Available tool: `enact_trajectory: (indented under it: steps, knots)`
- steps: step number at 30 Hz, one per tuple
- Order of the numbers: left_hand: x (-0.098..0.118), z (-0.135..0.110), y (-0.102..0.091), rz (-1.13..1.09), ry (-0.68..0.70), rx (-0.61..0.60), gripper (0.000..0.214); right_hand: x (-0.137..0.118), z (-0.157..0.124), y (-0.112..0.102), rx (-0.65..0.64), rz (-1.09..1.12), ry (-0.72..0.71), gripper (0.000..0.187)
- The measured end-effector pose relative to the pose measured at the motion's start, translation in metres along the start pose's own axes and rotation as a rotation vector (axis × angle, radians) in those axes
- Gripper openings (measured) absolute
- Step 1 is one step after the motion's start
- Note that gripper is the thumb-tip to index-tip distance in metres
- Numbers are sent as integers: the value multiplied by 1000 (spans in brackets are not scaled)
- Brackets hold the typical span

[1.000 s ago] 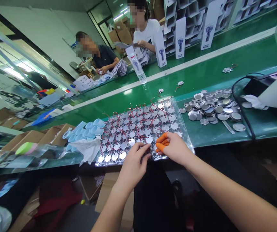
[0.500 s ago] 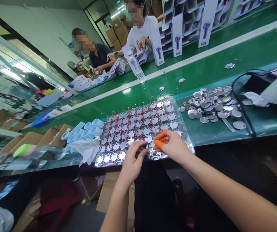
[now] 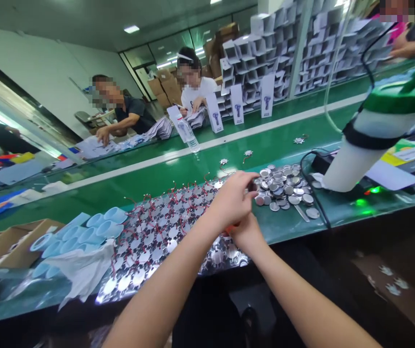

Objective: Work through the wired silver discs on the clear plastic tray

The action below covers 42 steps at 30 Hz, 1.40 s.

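My left hand (image 3: 233, 195) reaches across my right to the near left edge of a pile of round metal discs (image 3: 281, 186). Its thumb and fingers are curled together, with a dark gap between them; whatever they hold is too unclear to name. Below it, my right hand (image 3: 248, 233) is over the right side of a clear tray (image 3: 100, 296). Orange finger covers (image 3: 230, 229) show a little on the right hand, but most of its fingers are hidden behind the left. Rows of silvery star-edged parts (image 3: 157, 254) with red wires lie on the tray.
Pale blue cups (image 3: 96, 232) and a crumpled white cloth (image 3: 84, 268) lie left of the tray. A black cable (image 3: 314, 193) and a white cylinder with green lid (image 3: 364, 140) stand right of the discs. Across the green belt (image 3: 149, 176), two people handle paper near a water bottle (image 3: 191, 137).
My left hand has moved right and over my right hand, from the tray to the discs' edge. My right hand's fingers have become mostly hidden. The view has swung right.
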<state>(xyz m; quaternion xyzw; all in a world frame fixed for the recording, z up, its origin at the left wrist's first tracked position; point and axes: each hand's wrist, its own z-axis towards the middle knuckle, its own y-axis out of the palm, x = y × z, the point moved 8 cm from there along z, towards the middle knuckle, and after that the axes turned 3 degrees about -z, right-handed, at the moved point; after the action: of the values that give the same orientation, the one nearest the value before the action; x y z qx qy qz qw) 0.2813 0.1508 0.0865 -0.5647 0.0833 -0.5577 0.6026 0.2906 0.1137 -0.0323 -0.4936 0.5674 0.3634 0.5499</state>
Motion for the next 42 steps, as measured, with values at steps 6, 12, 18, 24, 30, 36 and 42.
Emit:
enact_trajectory:
  steps: [6, 12, 18, 24, 30, 36, 42]
  knots:
    - [-19, 53, 44, 174, 2, -167, 57, 1, 2, -4, 24, 126, 14, 21]
    - [-36, -93, -46, 228, -265, 38, 31, 11, 6, -6, 30, 346, 82, 14]
    - [-52, -203, -38, 257, -503, -160, 49, 5, 4, -10, 40, 348, 68, 16]
    - [-60, -200, -41, 66, -525, -151, 35, -1, 3, -22, 102, 401, 77, 24]
    - [-112, -95, -108, 196, -439, 105, 37, -4, 6, -42, 195, 474, 47, 31]
    - [-196, 26, -121, 382, -532, 122, 45, 0, 9, -41, 205, 496, 66, 37]
    - [-161, 32, -64, 282, -332, -155, 36, -3, 9, -46, 212, 521, 88, 40]
